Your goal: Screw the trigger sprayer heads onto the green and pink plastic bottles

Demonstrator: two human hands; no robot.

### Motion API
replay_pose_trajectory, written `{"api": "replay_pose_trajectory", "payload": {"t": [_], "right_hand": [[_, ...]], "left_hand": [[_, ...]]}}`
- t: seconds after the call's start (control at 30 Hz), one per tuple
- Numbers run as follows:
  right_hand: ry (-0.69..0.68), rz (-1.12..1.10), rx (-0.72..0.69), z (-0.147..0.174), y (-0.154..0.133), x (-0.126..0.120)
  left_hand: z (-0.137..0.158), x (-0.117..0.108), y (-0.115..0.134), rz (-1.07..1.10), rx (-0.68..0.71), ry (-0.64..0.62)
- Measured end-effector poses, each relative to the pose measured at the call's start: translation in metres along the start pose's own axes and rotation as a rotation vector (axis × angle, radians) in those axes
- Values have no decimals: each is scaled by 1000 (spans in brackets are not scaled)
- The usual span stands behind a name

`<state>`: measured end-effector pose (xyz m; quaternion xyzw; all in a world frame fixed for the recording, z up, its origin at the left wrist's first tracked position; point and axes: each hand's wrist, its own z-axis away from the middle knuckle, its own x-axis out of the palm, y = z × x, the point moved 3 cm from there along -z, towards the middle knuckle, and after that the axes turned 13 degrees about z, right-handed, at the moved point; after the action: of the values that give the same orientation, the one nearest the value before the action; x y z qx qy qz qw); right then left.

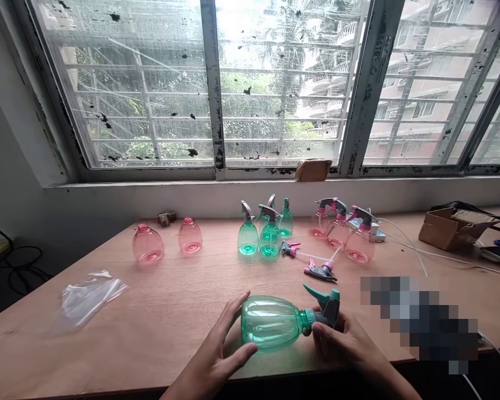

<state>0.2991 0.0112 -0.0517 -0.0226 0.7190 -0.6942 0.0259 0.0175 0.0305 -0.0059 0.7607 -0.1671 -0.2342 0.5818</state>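
A clear green spray bottle (270, 323) lies on its side near the table's front edge, its base to the left. My left hand (220, 344) is closed around the base, with the thumb in front and the fingers along the far side. On the right, my right hand (345, 340) grips the grey and green trigger sprayer (328, 311) near the collar at the bottle's neck. Some of the right fingers are hidden behind it. Beyond my hands lie two loose pink and grey trigger sprayers, one nearer (321, 270) and one farther (289, 249).
Several green spray bottles (248, 239) stand upright at the back middle, beside pink spray bottles (359, 247). Two pink bottles without sprayers (148, 244) are at left, behind a plastic bag (91, 297). A cardboard box (452, 230) and white cables are at right. One area is pixelated.
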Motion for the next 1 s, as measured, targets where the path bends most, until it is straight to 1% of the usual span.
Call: {"api": "replay_pose_trajectory", "payload": {"t": [0.07, 0.13, 0.2, 0.3, 0.4, 0.47, 0.57, 0.63, 0.7, 0.77, 0.93, 1.0], "right_hand": [[-14, -17, 12, 0, 1, 0], [-12, -19, 12, 0, 1, 1], [-10, -14, 10, 0, 0, 2], [-20, 17, -4, 1, -3, 3], [-43, 55, -27, 2, -6, 4], [-41, 62, -18, 3, -6, 4], [-6, 57, 33, 3, -3, 2], [6, 57, 56, 3, 0, 1], [10, 65, 58, 2, 2, 0], [12, 74, 43, 2, 3, 0], [-17, 36, 24, 3, 2, 1], [-24, 40, 21, 3, 1, 1]], "left_hand": [[1, 0, -1, -61, 42, 6], [2, 0, -2, -57, 42, 4], [2, 1, -2, 8, 9, -2], [0, 0, -2, 136, -47, 51], [-2, -2, -1, 116, -109, 99], [-2, -1, 0, 93, -124, 79], [-1, 2, 4, 137, -94, 8], [2, 3, 6, 89, -45, -26], [5, 3, 7, 6, 1, -29], [7, 3, 6, -28, 11, -18], [4, 1, 2, 128, -74, 30], [2, 0, 1, 135, -112, 64]]}}
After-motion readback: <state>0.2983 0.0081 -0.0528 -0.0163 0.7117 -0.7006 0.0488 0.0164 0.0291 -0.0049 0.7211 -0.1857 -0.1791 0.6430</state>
